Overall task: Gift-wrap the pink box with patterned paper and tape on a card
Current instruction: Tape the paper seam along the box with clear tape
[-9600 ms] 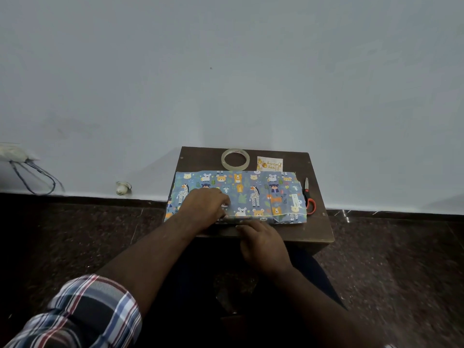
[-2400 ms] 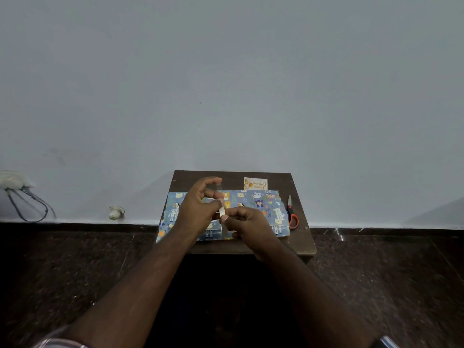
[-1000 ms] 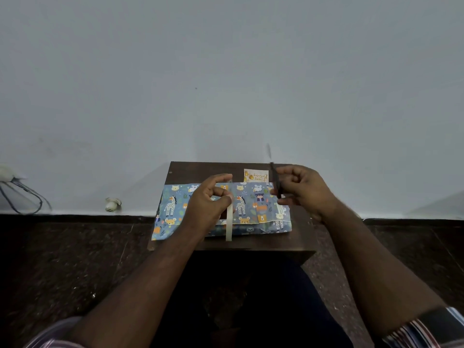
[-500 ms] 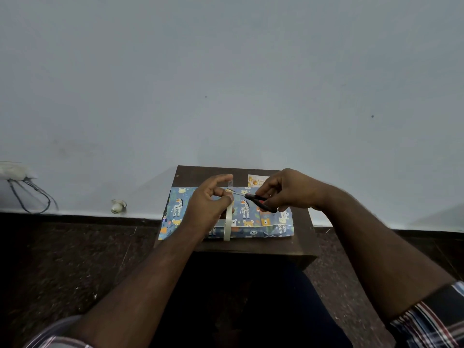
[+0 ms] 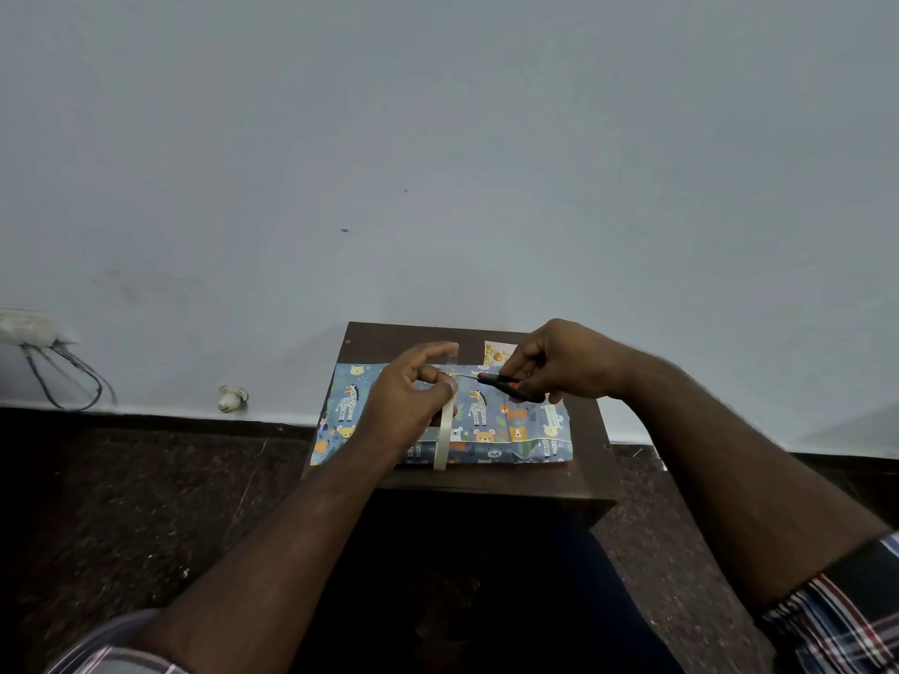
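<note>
Box wrapped, long axis L-R | L hand fingers pinch tape | R hand grips scissors

The counter looks like dark brown wood with a smooth, dull finish. The wrapping paper on the box is printed paper, blue with cartoon animals, smooth with a faint sheen along its creased folds. A strip of tape hanging over it is clear, glossy plastic film. The scissors have thin bright metal blades and smooth orange and black plastic handles. The card is pale matt paper with a printed design. The sleeves are woven plaid cloth. The wall is matt painted plaster, and the floor is dark speckled stone, slightly polished.
</note>
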The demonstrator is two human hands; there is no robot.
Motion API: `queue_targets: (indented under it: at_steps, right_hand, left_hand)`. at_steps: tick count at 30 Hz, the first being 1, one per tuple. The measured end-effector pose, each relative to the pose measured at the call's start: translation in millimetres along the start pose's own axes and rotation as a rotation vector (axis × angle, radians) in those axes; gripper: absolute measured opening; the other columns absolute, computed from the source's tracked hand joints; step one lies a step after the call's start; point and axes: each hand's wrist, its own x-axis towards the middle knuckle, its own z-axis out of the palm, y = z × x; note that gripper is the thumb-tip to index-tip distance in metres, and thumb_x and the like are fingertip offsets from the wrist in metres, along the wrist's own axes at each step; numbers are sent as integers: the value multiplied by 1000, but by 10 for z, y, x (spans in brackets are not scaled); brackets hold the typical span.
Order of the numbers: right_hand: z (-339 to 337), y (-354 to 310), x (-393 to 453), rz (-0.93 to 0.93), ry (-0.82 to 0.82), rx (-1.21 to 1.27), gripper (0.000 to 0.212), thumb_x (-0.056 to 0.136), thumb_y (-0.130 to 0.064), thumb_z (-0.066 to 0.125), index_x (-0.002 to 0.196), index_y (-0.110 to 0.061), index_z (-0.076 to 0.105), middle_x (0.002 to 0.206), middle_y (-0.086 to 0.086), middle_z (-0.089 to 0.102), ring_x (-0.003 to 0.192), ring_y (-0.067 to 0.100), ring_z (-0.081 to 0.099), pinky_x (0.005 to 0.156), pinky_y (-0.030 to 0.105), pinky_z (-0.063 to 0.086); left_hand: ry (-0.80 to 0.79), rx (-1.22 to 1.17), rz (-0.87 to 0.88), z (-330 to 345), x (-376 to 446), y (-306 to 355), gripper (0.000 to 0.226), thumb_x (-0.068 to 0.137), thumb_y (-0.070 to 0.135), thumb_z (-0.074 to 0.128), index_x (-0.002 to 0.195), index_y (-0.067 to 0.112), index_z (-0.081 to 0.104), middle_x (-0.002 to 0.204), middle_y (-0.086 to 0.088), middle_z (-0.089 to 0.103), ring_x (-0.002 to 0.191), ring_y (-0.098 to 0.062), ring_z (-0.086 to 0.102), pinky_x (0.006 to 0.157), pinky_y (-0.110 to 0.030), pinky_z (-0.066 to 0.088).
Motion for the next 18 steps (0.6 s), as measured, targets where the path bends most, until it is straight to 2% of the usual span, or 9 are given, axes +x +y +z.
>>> queue_targets:
  at_steps: [4, 5, 7, 9, 10, 13, 15, 16, 18]
  right_hand:
    - [-12, -11, 14, 2, 14, -19, 26, 86, -4, 75, 98, -27, 77, 83, -5, 78, 76, 9, 73, 55, 20, 54]
    - [-9, -15, 18, 0, 13, -26, 26, 86, -5, 75, 98, -28, 76, 84, -6, 78, 74, 8, 72, 57, 22, 55]
    - [8, -21, 18, -12, 11, -66, 29, 83, -7, 76, 100, -31, 77, 88, -10, 77, 74, 4, 71, 66, 28, 58]
    - [33, -26, 22, -28, 9, -122, 33, 81, -9, 77, 105, -32, 76, 89, -17, 75, 79, 2, 69, 76, 28, 57]
    - [43, -26, 26, -26, 2, -109, 34, 81, -8, 76, 107, -30, 76, 88, -18, 75, 81, 1, 70, 78, 28, 57]
    - [73, 7, 59, 5, -9, 5, 28, 81, 0, 75, 102, -19, 75, 85, -10, 77, 81, 7, 73, 73, 25, 58]
    - [111, 42, 97, 26, 14, 9, 25, 80, 0, 76, 97, -18, 74, 83, -9, 77, 79, 7, 73, 69, 20, 55]
    - [142, 63, 130, 40, 47, 1, 25, 79, -1, 77, 97, -18, 75, 83, -8, 77, 80, 7, 73, 69, 18, 55]
    - [217, 131, 220, 88, 146, -10, 22, 79, -4, 79, 95, -20, 76, 84, -7, 77, 82, 9, 73, 73, 21, 57]
  left_hand:
    - [-3, 20, 10, -8, -9, 29, 42, 91, 6, 69, 125, 32, 68, 81, 4, 70, 76, -10, 70, 59, -21, 56]
    - [-1, 18, 6, -9, -13, 32, 42, 92, 6, 69, 125, 32, 67, 81, 4, 70, 76, -11, 70, 60, -21, 56]
    - [4, 9, -6, -20, -20, 24, 44, 91, 6, 69, 126, 32, 67, 81, 3, 71, 78, -17, 73, 63, -30, 61]
    - [8, 2, -13, -48, -18, 7, 46, 91, 5, 69, 127, 32, 66, 81, 4, 71, 77, -20, 74, 67, -39, 63]
    - [17, 3, -13, -68, -11, -5, 47, 91, 5, 69, 128, 32, 65, 81, 6, 71, 77, -18, 73, 67, -38, 64]
    - [55, 4, 14, -132, -19, -9, 47, 91, 3, 69, 129, 31, 64, 83, 6, 71, 76, -1, 68, 62, -16, 56]
    - [68, 13, 8, -169, -29, -16, 46, 92, 4, 68, 130, 29, 63, 85, 3, 71, 75, 4, 68, 60, -10, 53]
    - [77, 7, -1, -189, -36, -28, 46, 92, 5, 68, 131, 29, 63, 84, 4, 71, 76, 1, 69, 63, -15, 56]
    - [98, -23, -32, -217, -35, -63, 48, 91, 7, 70, 130, 34, 63, 84, 4, 72, 84, -12, 72, 73, -35, 63]
